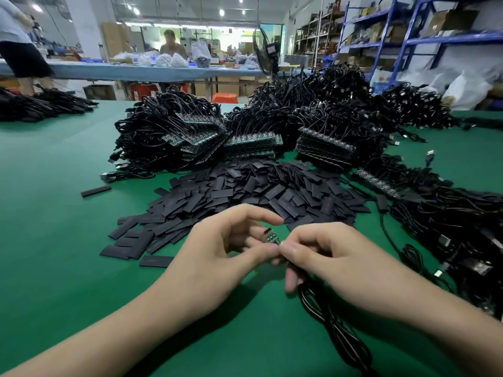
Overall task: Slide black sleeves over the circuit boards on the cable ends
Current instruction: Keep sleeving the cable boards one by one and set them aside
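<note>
Both hands meet over the green table (54,240) — the left hand (217,257) and right hand (334,257) pinch a small circuit board (272,236) between thumb tips, its cable (334,330) trailing below the right fingers; loose black sleeves (245,191) lie just beyond.

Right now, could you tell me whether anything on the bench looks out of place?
One black sleeve lies alone on the green mat, left of the main sleeve pile. A second stray sleeve sits near the left hand. Otherwise nothing stands out.
</note>
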